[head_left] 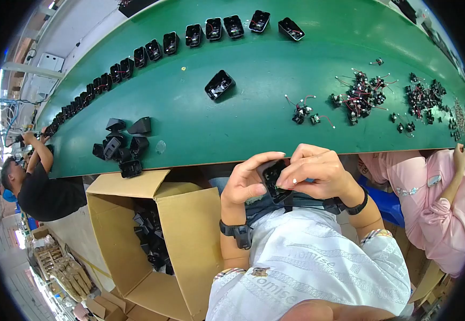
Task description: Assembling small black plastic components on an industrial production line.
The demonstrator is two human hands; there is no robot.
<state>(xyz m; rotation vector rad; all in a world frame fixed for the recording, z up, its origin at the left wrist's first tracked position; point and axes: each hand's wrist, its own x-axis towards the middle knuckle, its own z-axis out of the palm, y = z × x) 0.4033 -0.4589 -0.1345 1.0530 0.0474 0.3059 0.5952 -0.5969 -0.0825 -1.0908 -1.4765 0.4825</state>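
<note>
My left hand (247, 179) is closed round a black plastic housing (273, 175), held at the table's front edge with its hollow side turned up. My right hand (318, 172) reaches over the housing, its fingers pinched together at the opening. A small white connector (294, 181) shows by those fingertips; the rest of what they pinch is hidden. Ahead of my hands, a single black housing (219, 85) lies on the green table (184, 123). Small black parts with red wires (302, 111) lie to its right.
A long row of black housings (193, 35) curves along the far side. More housings (120, 144) are heaped at left, above an open cardboard box (189, 241) holding black parts. Piles of wired parts (362, 96) lie at right. Another person in pink (430, 198) sits at right; one in black (50, 192) is at left.
</note>
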